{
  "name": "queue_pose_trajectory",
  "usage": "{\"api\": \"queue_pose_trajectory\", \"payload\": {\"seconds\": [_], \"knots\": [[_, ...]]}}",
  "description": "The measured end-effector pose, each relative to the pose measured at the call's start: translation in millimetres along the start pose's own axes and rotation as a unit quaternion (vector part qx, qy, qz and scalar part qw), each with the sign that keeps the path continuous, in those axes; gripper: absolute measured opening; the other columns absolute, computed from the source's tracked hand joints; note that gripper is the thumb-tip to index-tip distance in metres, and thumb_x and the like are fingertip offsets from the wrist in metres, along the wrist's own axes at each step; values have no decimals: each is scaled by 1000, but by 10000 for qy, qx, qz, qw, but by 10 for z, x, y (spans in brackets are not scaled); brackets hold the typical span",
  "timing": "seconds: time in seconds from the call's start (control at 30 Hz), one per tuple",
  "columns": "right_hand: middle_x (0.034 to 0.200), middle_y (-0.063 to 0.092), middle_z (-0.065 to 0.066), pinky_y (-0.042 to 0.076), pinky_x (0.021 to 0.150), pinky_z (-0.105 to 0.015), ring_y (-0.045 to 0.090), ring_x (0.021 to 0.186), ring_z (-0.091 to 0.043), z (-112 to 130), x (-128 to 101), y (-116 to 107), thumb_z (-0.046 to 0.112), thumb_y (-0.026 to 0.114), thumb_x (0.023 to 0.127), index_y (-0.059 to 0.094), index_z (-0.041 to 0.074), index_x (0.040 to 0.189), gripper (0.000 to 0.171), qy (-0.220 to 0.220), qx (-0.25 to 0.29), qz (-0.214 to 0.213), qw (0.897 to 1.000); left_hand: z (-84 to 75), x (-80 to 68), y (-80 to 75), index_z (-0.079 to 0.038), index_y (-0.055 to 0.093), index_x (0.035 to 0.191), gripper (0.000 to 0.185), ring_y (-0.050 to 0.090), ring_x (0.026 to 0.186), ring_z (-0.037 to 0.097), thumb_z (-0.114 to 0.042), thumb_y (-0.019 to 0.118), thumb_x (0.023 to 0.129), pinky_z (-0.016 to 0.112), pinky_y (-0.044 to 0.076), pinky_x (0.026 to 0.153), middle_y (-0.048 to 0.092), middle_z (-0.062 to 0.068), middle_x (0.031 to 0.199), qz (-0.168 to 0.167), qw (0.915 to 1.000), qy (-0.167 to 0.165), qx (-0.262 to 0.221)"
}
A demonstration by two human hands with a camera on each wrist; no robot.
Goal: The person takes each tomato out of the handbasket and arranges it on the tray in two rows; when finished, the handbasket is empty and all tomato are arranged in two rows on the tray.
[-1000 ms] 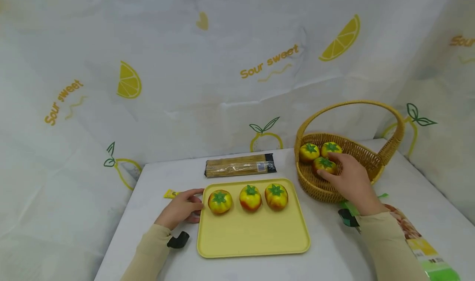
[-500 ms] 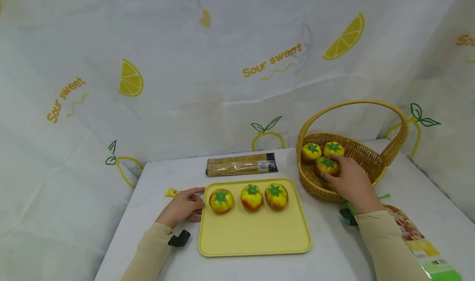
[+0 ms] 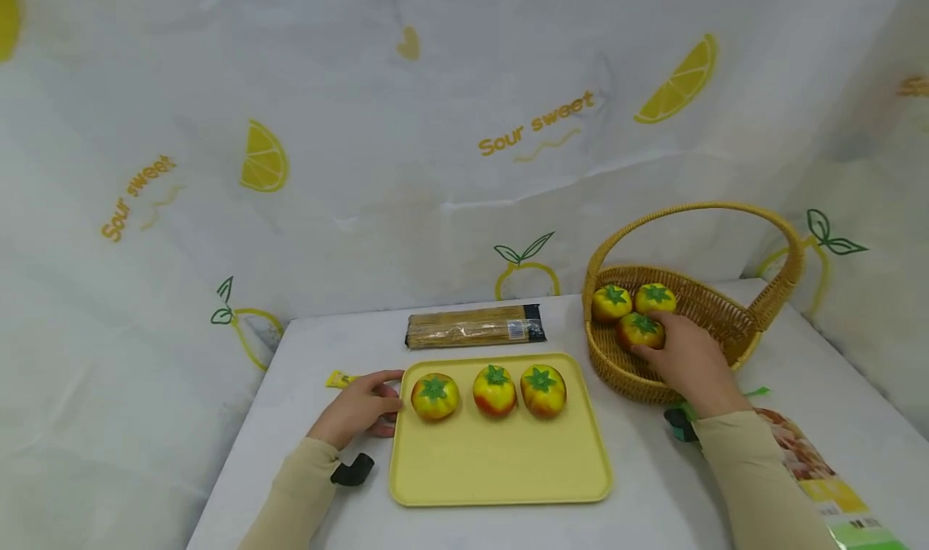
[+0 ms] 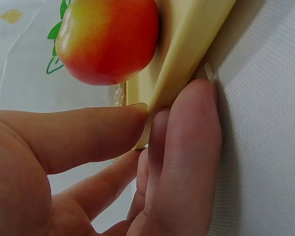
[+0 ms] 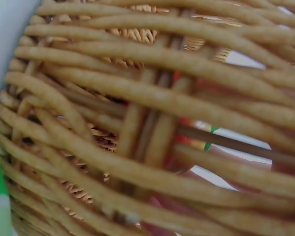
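Three toy tomatoes sat in a row on the far part of my yellow tray, so I think half of the moving was done. The first one was on the left, the second in the middle and the third on the right. Three more were in the woven basket, well apart from the tray, so those were left to move. Two of them lay side by side at the back of the basket. The nearest tomato was in front of them, touching both. My right hand reached over the basket's rim, and its fingers were curled around that nearest tomato. It was not lifted yet; it sat low in the basket. My right wrist camera saw mostly the basket's weave up close, with only a bit of red and green behind it. My left hand was at the tray's left edge. Up close, my thumb and fingers pinched the tray's rim, right beside the first tomato, keeping the tray in place. The front half of the tray was bare, with room for a second row. A packet of thin sticks lay on the worktop behind the tray.
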State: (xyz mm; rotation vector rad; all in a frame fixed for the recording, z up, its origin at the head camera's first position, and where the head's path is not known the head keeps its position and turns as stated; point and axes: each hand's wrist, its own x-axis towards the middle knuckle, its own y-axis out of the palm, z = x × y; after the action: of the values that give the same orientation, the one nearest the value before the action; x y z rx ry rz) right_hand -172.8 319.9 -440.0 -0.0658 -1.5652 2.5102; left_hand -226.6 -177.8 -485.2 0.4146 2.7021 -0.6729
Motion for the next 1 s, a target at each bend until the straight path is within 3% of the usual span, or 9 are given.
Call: {"api": "queue_pose_trajectory", "payload": {"seconds": [0.5,0.73,1.0], "knots": [[146,55,-41,50,104,-76,55,130,-62,32,-21,-31,28,82,95,53,-10,150,73,-48,25,-125,9999,-7,-4,3,-18,61,153,54,70,88,21,-11,72,101,34,69,70,64,13,116,-56,9999,8,92],[152,50,-41,46,109,-77,48,136,-63,209,-101,-167,31,81,96,51,-7,154,75,-140,215,-93,9996,-7,-6,-25,-17,60,154,55,70,89,21,-10,72,101,34,69,71,64,13,115,-59,9999,87,-23],[154,54,-32,47,108,-77,51,138,-57,564,-395,-233,43,83,95,55,1,153,76,-649,387,-249,9968,-19,-21,-8,-15,61,153,55,70,87,21,-8,73,100,34,68,68,64,12,113,16,9998,95,-182]]}}
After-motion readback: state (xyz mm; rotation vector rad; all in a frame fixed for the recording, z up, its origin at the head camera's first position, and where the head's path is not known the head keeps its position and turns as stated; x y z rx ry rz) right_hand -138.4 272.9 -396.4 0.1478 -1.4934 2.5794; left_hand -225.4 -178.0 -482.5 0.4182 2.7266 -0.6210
